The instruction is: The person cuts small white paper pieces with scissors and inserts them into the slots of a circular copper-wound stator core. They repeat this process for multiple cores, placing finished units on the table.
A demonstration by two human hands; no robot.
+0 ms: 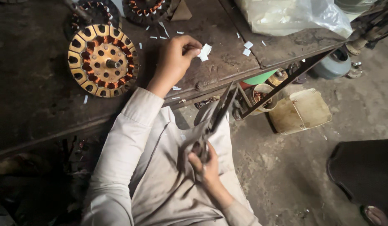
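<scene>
1. Left hand (174, 58) was up on the table (30, 96), near its front edge, with the grip pinched together on a small white paper piece (204, 52). Thumb and fingertips were clamped on one end; the rest of the piece stuck out to the right.
2. Right hand (204, 164) was down over the lap, below the table's front edge, fingers wrapped tight around the handles of a big pair of dark scissors (212, 121). The blades pointed up and to the right toward the table edge. Couldn't really tell if the blades were parted or not, too dark.
3. Both arms were in pale beige sleeves (127, 142), same cloth across the lap.
4. Just left of the left hand, flat on the table, sat a round motor stator (103, 60) with a yellowish slotted rim, copper windings in a ring and a shaft stub in the middle.
5. Two more wound stators were at the back edge of the table, one (93, 12) behind the first, another (148, 8) further right, both cut off by the frame.
6. Little white paper scraps (247, 48) lay scattered on the table, a couple to the right of the held piece, some more behind the hand.
7. A crumpled clear plastic bag (294, 14) sat at the table's back right corner.
8. On the floor under the right end of the table: a tan plastic jerrycan (300, 111) lying on its side, and a small round tin (263, 96) beside it.
</scene>
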